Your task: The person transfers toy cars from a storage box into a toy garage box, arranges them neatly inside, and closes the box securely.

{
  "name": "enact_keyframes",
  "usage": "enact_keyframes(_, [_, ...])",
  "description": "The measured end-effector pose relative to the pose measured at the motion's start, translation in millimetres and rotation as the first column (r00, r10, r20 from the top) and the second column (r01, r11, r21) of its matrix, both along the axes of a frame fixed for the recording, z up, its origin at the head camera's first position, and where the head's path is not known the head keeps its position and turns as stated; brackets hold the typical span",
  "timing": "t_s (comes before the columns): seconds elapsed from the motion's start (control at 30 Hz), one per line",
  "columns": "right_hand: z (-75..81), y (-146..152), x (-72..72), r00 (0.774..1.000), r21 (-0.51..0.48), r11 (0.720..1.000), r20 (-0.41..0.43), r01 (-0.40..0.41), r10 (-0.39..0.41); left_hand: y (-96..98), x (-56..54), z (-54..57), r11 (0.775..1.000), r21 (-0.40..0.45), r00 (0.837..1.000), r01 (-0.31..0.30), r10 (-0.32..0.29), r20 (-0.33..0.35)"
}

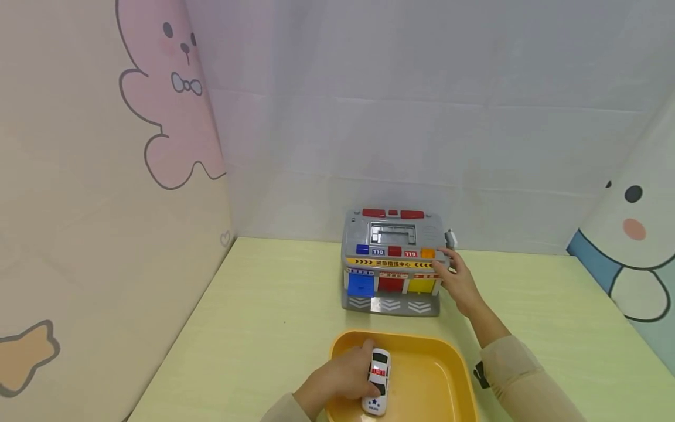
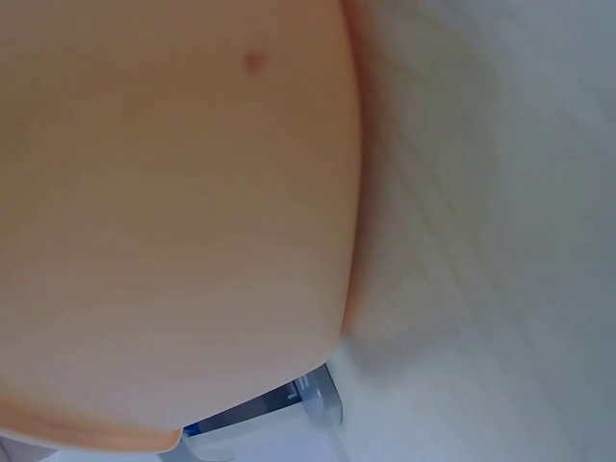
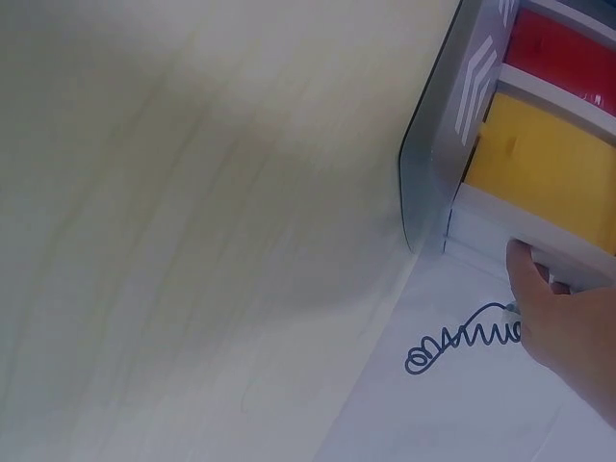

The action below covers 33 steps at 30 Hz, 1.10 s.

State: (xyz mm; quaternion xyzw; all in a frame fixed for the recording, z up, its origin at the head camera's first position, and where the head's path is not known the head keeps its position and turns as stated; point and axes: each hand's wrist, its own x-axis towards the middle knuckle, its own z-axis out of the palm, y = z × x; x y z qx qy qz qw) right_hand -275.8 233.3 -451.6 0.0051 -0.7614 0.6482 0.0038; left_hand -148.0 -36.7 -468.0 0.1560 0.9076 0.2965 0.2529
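Observation:
My left hand (image 1: 345, 370) grips a white toy police car (image 1: 378, 384), thumb and fingers at its sides, inside a yellow tray (image 1: 401, 336). Beyond the tray stands a grey toy emergency station (image 1: 390, 252) with blue, red and yellow doors. Its blue door (image 1: 361, 286) juts outward, while the yellow door (image 3: 549, 168) lies flat in its frame. At the station's right end, my right hand (image 1: 460, 287) rests its fingers against the side, near the front corner. A grey toy handset (image 1: 450, 239) hangs there, with a dark coiled cord (image 3: 467, 334) below the hand.
The pale yellow-green table (image 1: 274, 299) runs back to a white cloth wall (image 1: 337, 117). Printed cloth panels rise on both sides. A small black object (image 1: 481, 375) lies beside the tray, partly behind the right sleeve (image 1: 522, 375).

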Motion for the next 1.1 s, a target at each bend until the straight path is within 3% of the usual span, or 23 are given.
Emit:
enact_keyframes(0.8, [-1.1,-0.3,1.1,1.000,-0.006,1.000,0.002,-0.010,0.010,-2.5,2.5,1.5,0.985,0.166,0.997,-0.042,0.029,0.077])
enact_keyframes(0.97, [-0.6,-0.1,0.9,1.000,-0.003,1.000,-0.001,-0.011,0.011,-11.8,0.0,5.6,0.972,0.224,0.993,-0.070,0.047,0.106])
enact_keyframes(1.1, [-0.5,-0.1,0.5,1.000,0.001,1.000,0.000,-0.007,0.007,-22.3,-3.5,10.9,0.953,0.299,0.993,-0.060,0.025,0.119])
